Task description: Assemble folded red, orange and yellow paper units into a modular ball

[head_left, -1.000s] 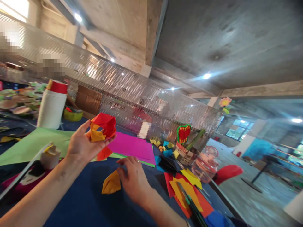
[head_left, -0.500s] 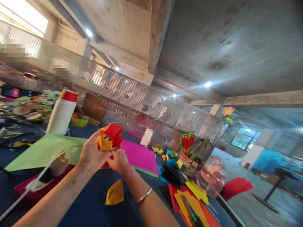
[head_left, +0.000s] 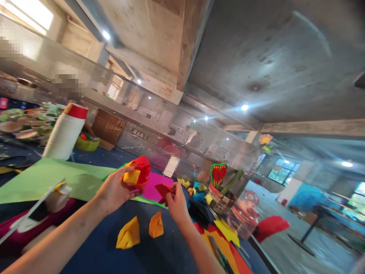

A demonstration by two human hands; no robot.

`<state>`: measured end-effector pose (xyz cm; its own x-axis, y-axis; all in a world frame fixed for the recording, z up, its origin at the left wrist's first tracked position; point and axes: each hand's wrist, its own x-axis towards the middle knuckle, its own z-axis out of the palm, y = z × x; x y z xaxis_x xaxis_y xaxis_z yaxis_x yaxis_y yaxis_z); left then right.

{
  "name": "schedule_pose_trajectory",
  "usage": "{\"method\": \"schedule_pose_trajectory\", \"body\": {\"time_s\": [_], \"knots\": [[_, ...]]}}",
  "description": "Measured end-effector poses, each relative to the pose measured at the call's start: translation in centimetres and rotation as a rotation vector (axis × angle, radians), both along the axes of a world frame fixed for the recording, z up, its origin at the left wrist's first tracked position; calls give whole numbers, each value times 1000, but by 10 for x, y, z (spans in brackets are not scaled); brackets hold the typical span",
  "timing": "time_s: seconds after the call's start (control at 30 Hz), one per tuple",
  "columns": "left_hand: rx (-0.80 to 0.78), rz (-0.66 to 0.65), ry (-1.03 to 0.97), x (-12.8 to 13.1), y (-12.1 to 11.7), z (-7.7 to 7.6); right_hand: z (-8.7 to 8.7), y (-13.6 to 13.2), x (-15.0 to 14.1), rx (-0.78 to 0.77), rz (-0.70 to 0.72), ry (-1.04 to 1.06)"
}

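Observation:
My left hand (head_left: 114, 192) is closed around a cupped red and yellow folded-paper piece (head_left: 144, 167), raised over the table with its yellow flaps by the fingers. To its right, my right hand (head_left: 177, 203) pinches a small red folded-paper piece (head_left: 162, 190) between thumb and fingers. A gap separates the two hands. Below them on the dark blue tabletop lie an orange-yellow folded piece (head_left: 128, 234) and a smaller orange folded piece (head_left: 156, 225). Behind the hands is a magenta sheet (head_left: 155, 184), partly covered by them.
Left: a light green sheet (head_left: 71, 175), a tall white thread cone (head_left: 64, 133) and a magenta item (head_left: 13, 239) with a whitish stick. Right: scissors (head_left: 218, 251) on coloured paper, a clear pink jar (head_left: 243, 217) and a holder (head_left: 221, 199). A perforated screen (head_left: 182, 140) rises behind.
My right hand has drawn away from the left, holding the red folded-paper piece. The smaller orange piece now shows beside the other one. The view has shifted slightly right.

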<state>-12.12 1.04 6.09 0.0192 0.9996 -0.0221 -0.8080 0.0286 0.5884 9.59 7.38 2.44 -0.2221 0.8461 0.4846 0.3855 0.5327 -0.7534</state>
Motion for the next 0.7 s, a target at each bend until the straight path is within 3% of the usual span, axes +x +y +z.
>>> {"method": "schedule_pose_trajectory", "body": {"time_s": [0.27,0.47,0.7], "knots": [[-23,-130,223,32,-5,-17,9,-51,28,138,35,99],[-53,-257,395,57,-18,-29,4,-66,37,543,11,10],[-44,-347,335,72,-24,-37,0,-86,34,550,85,-57]]}}
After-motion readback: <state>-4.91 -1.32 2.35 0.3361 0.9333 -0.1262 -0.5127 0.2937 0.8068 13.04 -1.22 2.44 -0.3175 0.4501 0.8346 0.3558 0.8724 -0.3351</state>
